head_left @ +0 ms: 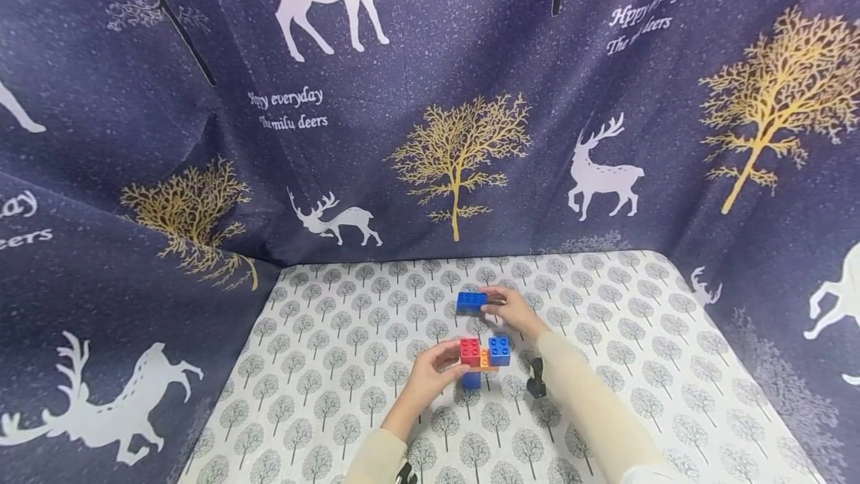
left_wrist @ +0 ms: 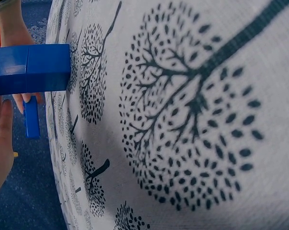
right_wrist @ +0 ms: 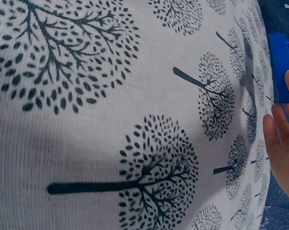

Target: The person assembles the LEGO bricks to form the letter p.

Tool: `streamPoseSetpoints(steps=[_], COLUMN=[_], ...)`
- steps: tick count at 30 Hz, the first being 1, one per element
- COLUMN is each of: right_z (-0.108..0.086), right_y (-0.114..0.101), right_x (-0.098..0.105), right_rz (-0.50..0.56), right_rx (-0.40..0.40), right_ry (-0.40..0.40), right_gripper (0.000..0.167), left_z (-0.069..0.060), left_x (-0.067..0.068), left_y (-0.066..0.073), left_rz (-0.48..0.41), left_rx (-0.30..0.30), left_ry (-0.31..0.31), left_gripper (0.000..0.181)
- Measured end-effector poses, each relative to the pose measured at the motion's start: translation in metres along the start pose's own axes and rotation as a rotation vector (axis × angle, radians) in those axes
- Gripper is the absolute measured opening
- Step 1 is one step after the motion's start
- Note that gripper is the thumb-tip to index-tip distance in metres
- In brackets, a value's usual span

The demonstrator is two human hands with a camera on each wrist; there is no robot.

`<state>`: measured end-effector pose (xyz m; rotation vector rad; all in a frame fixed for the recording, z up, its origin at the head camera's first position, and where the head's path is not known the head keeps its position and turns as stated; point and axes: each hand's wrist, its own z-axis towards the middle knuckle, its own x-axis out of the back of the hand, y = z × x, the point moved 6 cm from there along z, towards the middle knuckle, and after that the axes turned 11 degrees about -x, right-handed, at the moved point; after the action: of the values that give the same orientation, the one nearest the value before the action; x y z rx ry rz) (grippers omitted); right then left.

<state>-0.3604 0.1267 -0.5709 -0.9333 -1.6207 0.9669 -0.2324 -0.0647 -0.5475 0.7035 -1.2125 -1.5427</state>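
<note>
My left hand [head_left: 433,376] grips a small toy-brick build at its red brick [head_left: 469,352], from the left side. The red brick and a blue brick [head_left: 499,350] stand on an orange brick [head_left: 484,358], a gap between them. Underneath, a blue section [head_left: 472,380] points down; the left wrist view shows it as two stacked blue blocks [left_wrist: 31,69], their end near the cloth. Farther back, my right hand [head_left: 512,310] pinches the right end of a separate blue brick [head_left: 472,302] with studs on top. That brick [right_wrist: 282,67] shows at the right wrist view's edge.
A white cloth with grey trees [head_left: 322,394] covers the table. Behind and beside it hangs a dark blue curtain [head_left: 376,170] printed with deer and gold trees. A black wrist mount [head_left: 536,378] sits at the right forearm.
</note>
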Motion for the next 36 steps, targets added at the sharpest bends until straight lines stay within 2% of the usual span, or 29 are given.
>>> streamPoseSetpoints(steps=[5, 10, 14, 22, 28, 29, 33, 36], right_z=[-0.004, -0.006, -0.008, -0.02, -0.027, -0.028, -0.049, -0.057], right_y=[-0.006, -0.011, -0.014, -0.027, -0.037, -0.039, -0.063, -0.072], right_x=[0.004, 0.009, 0.013, 0.018, 0.02, 0.021, 0.025, 0.027], right_rz=[-0.013, 0.0, 0.037, -0.003, -0.021, -0.029, -0.049, -0.047], right_rx=[0.027, 0.066, 0.084, 0.087, 0.117, 0.12, 0.139, 0.165], right_ry=[0.003, -0.01, -0.026, -0.045, -0.061, -0.059, -0.085, -0.098], right_gripper=[0.043, 0.044, 0.044, 0.044, 0.045, 0.045, 0.043, 0.042], left_z=[-0.001, -0.001, 0.0, -0.001, -0.002, -0.002, -0.002, -0.001], left_x=[-0.001, -0.001, -0.001, 0.0, 0.001, 0.0, 0.001, 0.0], left_y=[0.021, 0.025, 0.021, -0.006, -0.008, -0.004, -0.006, -0.01], left_rz=[-0.012, -0.01, -0.008, -0.015, -0.034, -0.031, -0.02, -0.009], left_rx=[-0.011, -0.008, -0.01, 0.009, 0.01, 0.011, 0.022, 0.028], left_ry=[-0.014, 0.002, 0.011, 0.012, 0.006, 0.007, 0.014, 0.015], left_gripper=[0.042, 0.042, 0.043, 0.045, 0.045, 0.045, 0.044, 0.044])
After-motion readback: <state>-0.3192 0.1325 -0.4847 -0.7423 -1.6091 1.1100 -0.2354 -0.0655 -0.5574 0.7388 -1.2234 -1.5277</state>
